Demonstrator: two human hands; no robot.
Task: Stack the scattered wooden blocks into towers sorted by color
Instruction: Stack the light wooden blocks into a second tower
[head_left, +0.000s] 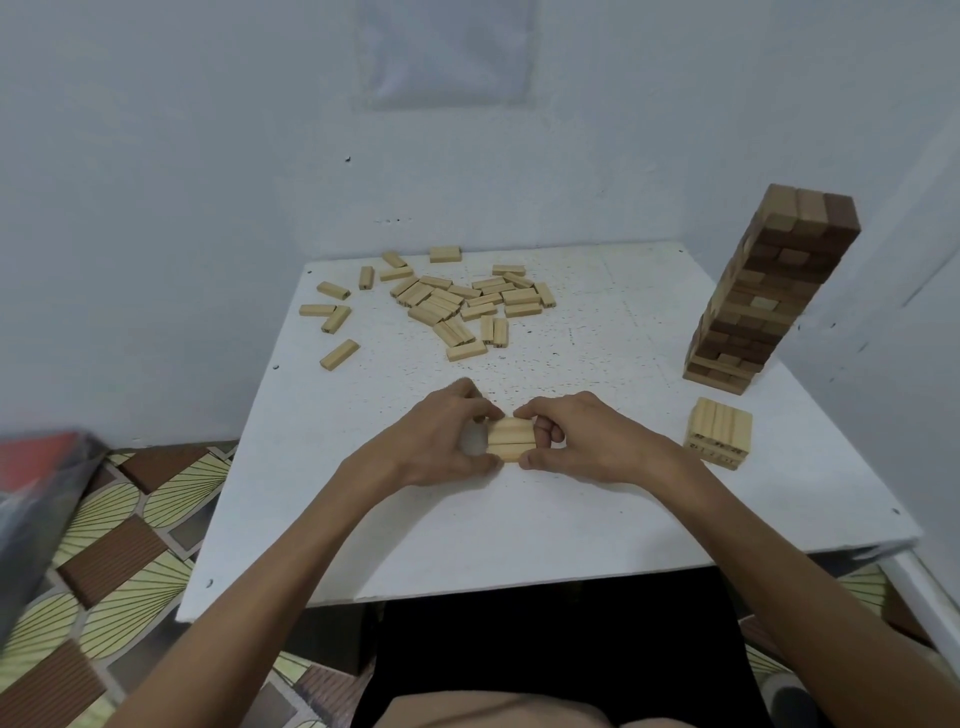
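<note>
Left hand (441, 441) and right hand (582, 441) pinch pale blocks (510, 439) (side by side).

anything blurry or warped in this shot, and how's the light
Head view: wide-angle lens tilts the tall block tower and bows the white table edges; the red-and-grey object at lower left is blurred; both hands are sharp; light is soft and even, shadows faint, no glare.

I'm sat at a white speckled table (597, 499) pushed into a corner of pale bluish walls (156, 182), with a clear plastic sheet (447, 52) stuck to the wall straight ahead. Floor (119, 551) is patterned, brown ribbed rectangles and yellow-green leaf shapes; a blurred red and grey thing (36, 493) at my left edge, lighting flat and even
</note>
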